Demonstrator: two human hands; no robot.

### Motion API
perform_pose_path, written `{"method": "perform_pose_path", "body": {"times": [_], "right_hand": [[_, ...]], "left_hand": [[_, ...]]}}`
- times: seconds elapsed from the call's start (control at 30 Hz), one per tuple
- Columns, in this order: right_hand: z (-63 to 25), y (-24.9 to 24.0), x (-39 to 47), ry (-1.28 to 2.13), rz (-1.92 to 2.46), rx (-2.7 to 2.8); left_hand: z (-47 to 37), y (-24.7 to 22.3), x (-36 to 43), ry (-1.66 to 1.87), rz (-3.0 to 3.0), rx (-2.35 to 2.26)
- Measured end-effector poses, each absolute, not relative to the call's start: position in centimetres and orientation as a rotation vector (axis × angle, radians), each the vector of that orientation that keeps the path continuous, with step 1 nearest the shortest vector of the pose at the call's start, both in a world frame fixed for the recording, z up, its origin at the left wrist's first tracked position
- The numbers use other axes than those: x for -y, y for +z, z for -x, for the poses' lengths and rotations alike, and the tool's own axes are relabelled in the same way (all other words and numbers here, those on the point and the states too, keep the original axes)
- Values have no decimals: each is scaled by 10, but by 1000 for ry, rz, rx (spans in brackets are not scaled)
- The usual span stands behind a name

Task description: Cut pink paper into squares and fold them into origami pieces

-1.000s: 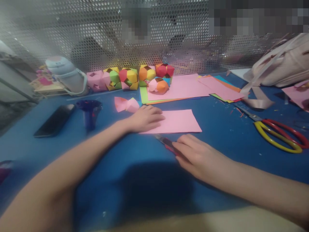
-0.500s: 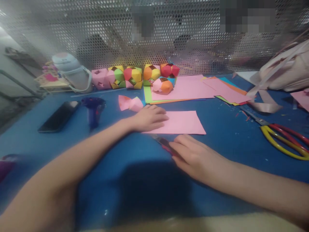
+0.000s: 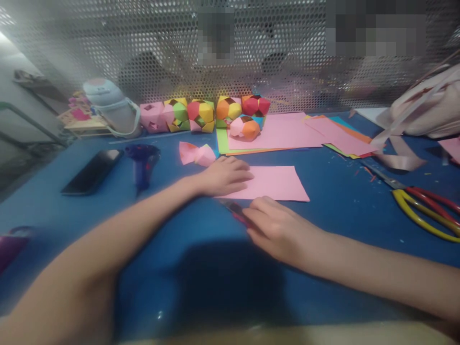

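My left hand [image 3: 223,177] lies flat with fingers stretched over the left part of a pink paper sheet [image 3: 278,183], pressing it to the blue table. The sheet is oblong, and my palm and fingers hide its left end. Just below its near edge, my right hand [image 3: 278,230] is closed around a box cutter [image 3: 235,209] with a dark and reddish handle. Its greyish tip points up and left, close to the paper's edge near my left wrist; whether it touches the paper I cannot tell. Beyond my left hand sits a folded pink paper piece [image 3: 197,153].
Folded paper balls [image 3: 201,115] stand in a row at the back, beside stacked coloured sheets [image 3: 280,130]. At left are a phone [image 3: 94,171], a blue glue gun [image 3: 143,165] and a bottle [image 3: 113,108]. Large scissors [image 3: 413,201] lie at right, by a bag [image 3: 427,105].
My right hand has slid slightly left along the paper's near edge with the box cutter. The left hand keeps its place on the sheet. The whole view has shifted a little.
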State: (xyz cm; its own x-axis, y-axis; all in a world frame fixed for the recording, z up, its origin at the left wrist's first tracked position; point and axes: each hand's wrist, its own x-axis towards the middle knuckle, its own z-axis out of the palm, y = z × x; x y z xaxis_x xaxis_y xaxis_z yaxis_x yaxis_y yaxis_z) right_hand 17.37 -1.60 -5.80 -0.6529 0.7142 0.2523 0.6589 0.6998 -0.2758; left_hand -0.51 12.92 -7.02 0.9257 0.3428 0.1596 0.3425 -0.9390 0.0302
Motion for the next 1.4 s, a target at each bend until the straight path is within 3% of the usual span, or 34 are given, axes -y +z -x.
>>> {"method": "perform_pose_path", "body": {"times": [0.33,0.47,0.63,0.8,1.0,1.4], "right_hand": [[-176,-43,29,429,1012,2519],[-206,-27,13,254,988,2442],[-277,-29,-29,-123,1422,2295],[-338,-48,-60,-264,1838,2260],[-338,-53,-58,-327,1905,2263],[-263,-53,-82,355,1707,2057]], "left_hand": [[5,-69,-129,239,-3081,-562],[5,-68,-128,220,-3017,-605],[7,-66,-127,243,-3021,-581],[8,-56,-121,212,-3009,-606],[7,-50,-113,154,-2978,-640],[6,-60,-110,207,-2928,-782]]}}
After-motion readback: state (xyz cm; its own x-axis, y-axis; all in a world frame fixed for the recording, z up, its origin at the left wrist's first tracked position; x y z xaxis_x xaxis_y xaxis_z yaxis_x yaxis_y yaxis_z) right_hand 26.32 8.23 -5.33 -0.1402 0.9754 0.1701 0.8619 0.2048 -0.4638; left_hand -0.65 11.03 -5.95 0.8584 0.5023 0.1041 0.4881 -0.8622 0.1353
